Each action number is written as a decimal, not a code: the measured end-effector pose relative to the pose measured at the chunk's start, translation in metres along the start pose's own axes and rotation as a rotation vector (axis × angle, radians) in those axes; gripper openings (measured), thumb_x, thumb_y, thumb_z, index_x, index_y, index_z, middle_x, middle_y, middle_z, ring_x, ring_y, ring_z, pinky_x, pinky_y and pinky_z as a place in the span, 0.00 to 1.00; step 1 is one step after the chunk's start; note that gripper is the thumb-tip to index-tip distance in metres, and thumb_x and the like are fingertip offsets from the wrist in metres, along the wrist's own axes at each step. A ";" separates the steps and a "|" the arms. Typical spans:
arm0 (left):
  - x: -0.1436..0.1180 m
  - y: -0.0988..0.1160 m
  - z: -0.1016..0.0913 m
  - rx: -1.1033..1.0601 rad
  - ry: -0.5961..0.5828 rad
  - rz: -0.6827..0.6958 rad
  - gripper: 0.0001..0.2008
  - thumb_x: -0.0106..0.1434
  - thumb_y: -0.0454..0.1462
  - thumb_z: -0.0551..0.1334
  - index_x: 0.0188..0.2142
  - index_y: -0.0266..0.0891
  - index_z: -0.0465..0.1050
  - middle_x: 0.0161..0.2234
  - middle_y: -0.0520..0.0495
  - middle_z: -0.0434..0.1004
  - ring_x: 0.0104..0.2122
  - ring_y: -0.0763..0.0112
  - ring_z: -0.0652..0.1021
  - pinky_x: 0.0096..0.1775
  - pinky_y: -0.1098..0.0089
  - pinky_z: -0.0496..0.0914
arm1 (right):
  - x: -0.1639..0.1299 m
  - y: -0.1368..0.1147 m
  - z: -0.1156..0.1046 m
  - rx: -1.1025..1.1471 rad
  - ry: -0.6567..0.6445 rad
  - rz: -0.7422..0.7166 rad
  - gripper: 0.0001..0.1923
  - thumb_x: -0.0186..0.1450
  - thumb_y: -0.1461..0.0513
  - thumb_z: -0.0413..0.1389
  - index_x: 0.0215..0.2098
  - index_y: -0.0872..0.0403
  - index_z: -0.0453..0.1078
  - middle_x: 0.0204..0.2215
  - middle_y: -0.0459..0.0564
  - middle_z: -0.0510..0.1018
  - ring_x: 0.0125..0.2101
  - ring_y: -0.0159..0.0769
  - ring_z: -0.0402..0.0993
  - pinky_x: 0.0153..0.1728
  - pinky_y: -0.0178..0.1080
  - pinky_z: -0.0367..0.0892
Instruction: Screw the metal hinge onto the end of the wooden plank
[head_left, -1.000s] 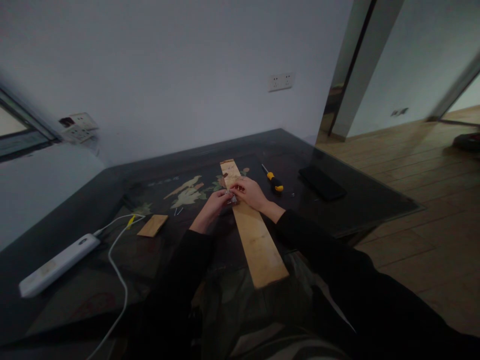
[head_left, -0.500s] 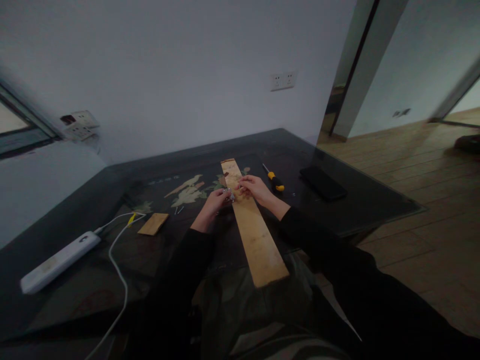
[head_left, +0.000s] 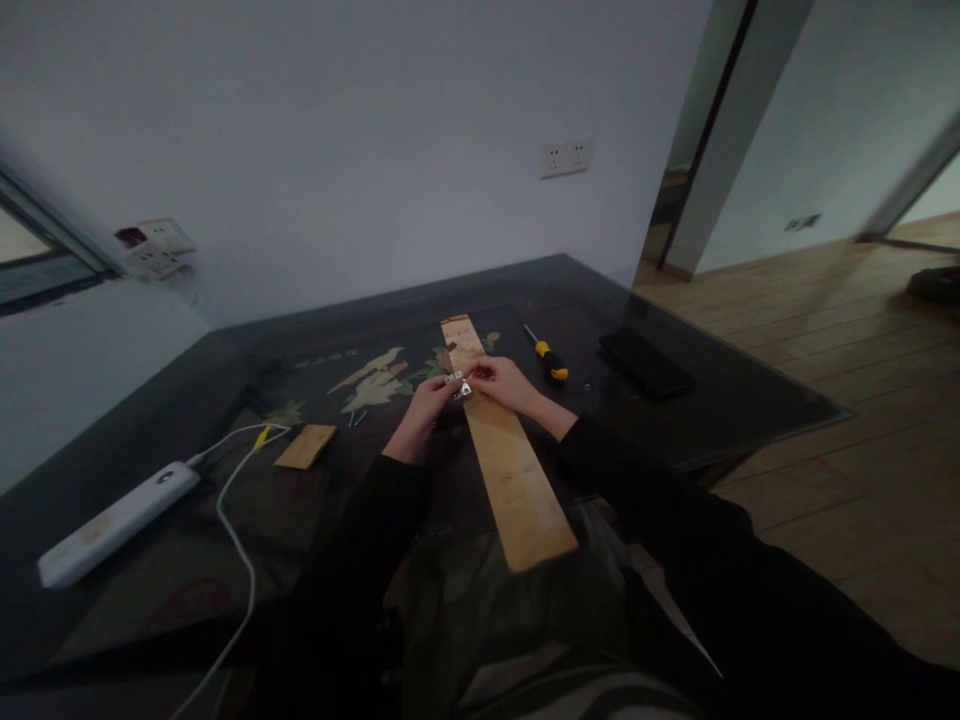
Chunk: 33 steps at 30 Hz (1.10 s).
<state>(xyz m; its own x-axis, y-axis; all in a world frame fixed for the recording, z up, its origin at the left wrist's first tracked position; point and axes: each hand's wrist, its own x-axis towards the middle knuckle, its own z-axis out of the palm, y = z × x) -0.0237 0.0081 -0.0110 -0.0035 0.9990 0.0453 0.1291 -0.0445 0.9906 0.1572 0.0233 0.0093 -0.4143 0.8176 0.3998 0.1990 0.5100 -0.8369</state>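
A long pale wooden plank (head_left: pixel 512 470) lies across the dark table (head_left: pixel 187 400), its near end over the table's front edge. My left hand (head_left: pixel 424 406) and my right hand (head_left: pixel 504 382) meet over the plank's far half. Both pinch a small silver metal fitting (head_left: pixel 457 384) at the plank's left edge. Black sleeves cover both arms.
A yellow-and-black screwdriver (head_left: pixel 549 357) lies right of the plank, a black phone (head_left: pixel 643 364) further right. A small wood piece (head_left: pixel 304 446), a few screws (head_left: pixel 355 419), and a white power strip (head_left: pixel 111 522) with its cable lie at the left. Wall behind; wooden floor at right.
My hands have shifted slightly toward the plank's far end, and the metal fitting now shows more plainly between my fingertips. Everything else on the table stays put.
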 end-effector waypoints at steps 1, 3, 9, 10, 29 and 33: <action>0.000 -0.001 0.000 0.018 -0.001 0.009 0.17 0.48 0.48 0.70 0.28 0.36 0.76 0.27 0.48 0.77 0.30 0.70 0.74 0.33 0.71 0.65 | 0.000 0.001 0.000 -0.037 0.012 -0.009 0.08 0.60 0.70 0.57 0.36 0.59 0.77 0.28 0.46 0.77 0.28 0.29 0.70 0.33 0.33 0.63; -0.001 -0.001 0.000 0.058 -0.008 0.014 0.17 0.48 0.48 0.70 0.27 0.35 0.76 0.25 0.48 0.76 0.28 0.70 0.73 0.32 0.71 0.63 | 0.000 0.002 -0.001 -0.099 0.021 -0.021 0.08 0.59 0.70 0.57 0.36 0.59 0.77 0.29 0.47 0.78 0.30 0.30 0.70 0.35 0.33 0.63; -0.001 0.000 0.001 0.164 -0.019 0.016 0.20 0.46 0.51 0.70 0.25 0.35 0.75 0.23 0.50 0.73 0.26 0.71 0.70 0.30 0.71 0.59 | 0.000 0.005 -0.003 -0.172 -0.038 -0.020 0.06 0.60 0.67 0.61 0.36 0.59 0.78 0.27 0.45 0.75 0.28 0.29 0.69 0.33 0.33 0.61; -0.001 0.000 0.001 0.169 -0.020 0.013 0.21 0.46 0.52 0.70 0.25 0.35 0.75 0.23 0.50 0.73 0.25 0.72 0.69 0.30 0.71 0.58 | 0.000 0.005 -0.004 -0.177 -0.051 -0.018 0.06 0.60 0.66 0.62 0.36 0.59 0.78 0.26 0.45 0.75 0.28 0.29 0.68 0.32 0.33 0.60; -0.001 -0.001 0.001 0.222 -0.035 0.018 0.18 0.49 0.50 0.67 0.27 0.36 0.76 0.24 0.49 0.75 0.27 0.70 0.71 0.30 0.71 0.60 | -0.005 0.003 0.002 -0.385 -0.180 -0.127 0.04 0.60 0.69 0.63 0.34 0.58 0.75 0.28 0.46 0.75 0.30 0.30 0.66 0.32 0.32 0.55; 0.000 -0.001 0.001 0.255 -0.019 0.043 0.17 0.50 0.49 0.67 0.23 0.37 0.73 0.21 0.51 0.72 0.25 0.71 0.69 0.28 0.72 0.58 | -0.005 0.006 0.004 -0.375 -0.138 -0.159 0.01 0.63 0.67 0.60 0.34 0.57 0.74 0.29 0.46 0.76 0.30 0.31 0.66 0.34 0.33 0.56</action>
<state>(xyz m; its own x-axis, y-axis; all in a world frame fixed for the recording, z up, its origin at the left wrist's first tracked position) -0.0232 0.0081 -0.0124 0.0258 0.9963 0.0824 0.3743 -0.0860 0.9233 0.1570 0.0211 0.0009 -0.5756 0.6907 0.4377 0.4215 0.7093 -0.5650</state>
